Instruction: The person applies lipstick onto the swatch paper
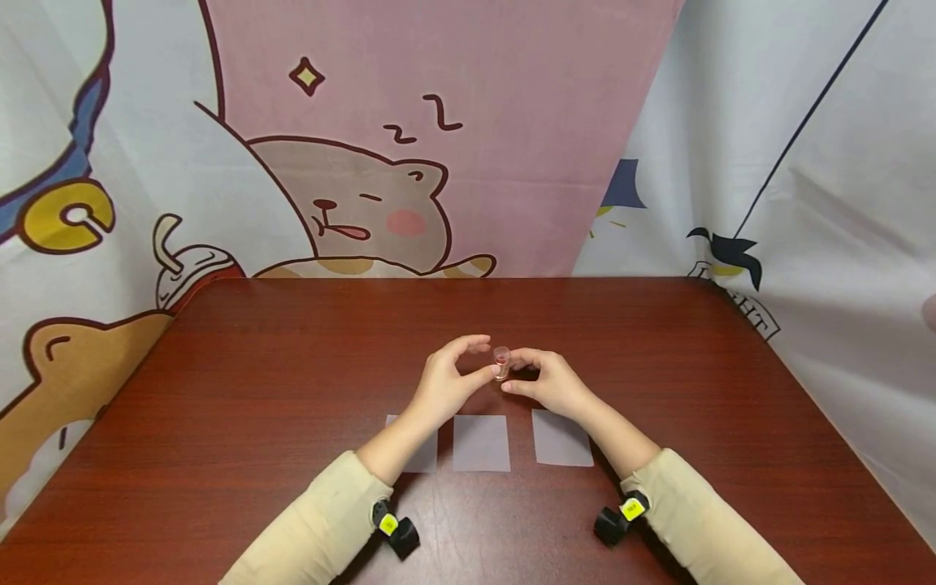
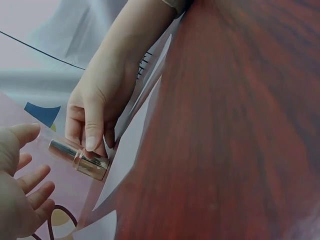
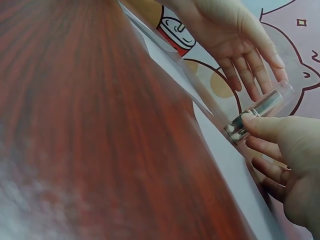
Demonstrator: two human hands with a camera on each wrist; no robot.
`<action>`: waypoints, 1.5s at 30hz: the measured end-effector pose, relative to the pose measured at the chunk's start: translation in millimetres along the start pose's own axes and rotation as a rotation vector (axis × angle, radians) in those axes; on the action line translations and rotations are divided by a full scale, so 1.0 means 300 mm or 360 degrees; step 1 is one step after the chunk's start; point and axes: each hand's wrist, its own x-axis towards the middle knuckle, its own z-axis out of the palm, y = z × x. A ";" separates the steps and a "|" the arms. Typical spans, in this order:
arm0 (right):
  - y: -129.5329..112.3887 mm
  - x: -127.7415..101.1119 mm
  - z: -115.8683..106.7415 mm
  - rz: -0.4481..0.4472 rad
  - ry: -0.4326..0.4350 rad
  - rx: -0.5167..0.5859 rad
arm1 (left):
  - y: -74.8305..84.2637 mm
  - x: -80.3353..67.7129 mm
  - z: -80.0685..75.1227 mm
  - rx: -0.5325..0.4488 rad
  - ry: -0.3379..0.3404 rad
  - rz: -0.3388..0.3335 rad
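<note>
A small lipstick tube (image 1: 501,365) with a gold body and a clear upper part is between the two hands, above the middle of the table. In the left wrist view, the shiny lipstick (image 2: 91,165) shows its gold base close to the tabletop; whether it touches is unclear. My right hand (image 1: 553,384) holds the lower body between thumb and fingers, its thumb (image 3: 260,125) lying along the side. Beside the clear end is my left hand (image 1: 446,378), with fingers loosely spread and thumb tip close to it; contact there cannot be told.
Three pale paper squares lie in a row nearer the front: a left one (image 1: 422,455) partly covered by the forearm, a middle one (image 1: 480,444) and a right one (image 1: 561,439). The dark red wooden table (image 1: 292,357) ends at a printed cloth backdrop (image 1: 541,122).
</note>
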 end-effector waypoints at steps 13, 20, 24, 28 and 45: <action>0.012 0.006 0.013 -0.0031 0.0026 -0.0063 | 0.009 0.001 0.003 0.0004 -0.0017 0.0005; -0.002 -0.004 0.007 -0.0057 0.0056 -0.0070 | 0.017 -0.006 -0.015 -0.0020 -0.0010 0.0011; -0.017 -0.013 0.003 -0.0065 0.0076 -0.0066 | 0.034 -0.010 -0.029 -0.0053 0.0011 0.0047; -0.035 -0.018 -0.003 -0.0112 0.0090 -0.0081 | 0.051 -0.013 -0.039 -0.0061 0.0002 0.0072; -0.162 -0.037 -0.061 -0.0429 0.0212 -0.0196 | 0.138 -0.041 -0.114 -0.0024 0.0048 0.0212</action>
